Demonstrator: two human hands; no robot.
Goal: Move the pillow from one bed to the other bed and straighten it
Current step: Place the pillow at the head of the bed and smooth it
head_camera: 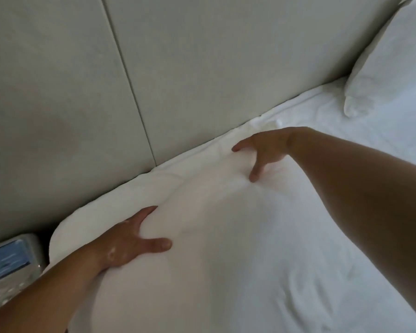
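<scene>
A white pillow (pixel 202 224) lies flat on the white bed (pixel 346 248), its long edge against the padded headboard (pixel 202 68). My left hand (pixel 132 241) rests palm down on the pillow's left end, fingers spread, thumb pointing right. My right hand (pixel 262 152) presses into the pillow's far right part near the headboard, thumb and fingers apart and dug into the fabric. Neither hand closes around anything.
A second white pillow (pixel 389 68) leans against the headboard at the upper right. A grey device with a blue screen (pixel 10 263) sits at the lower left beside the bed. The bed sheet to the right is wrinkled.
</scene>
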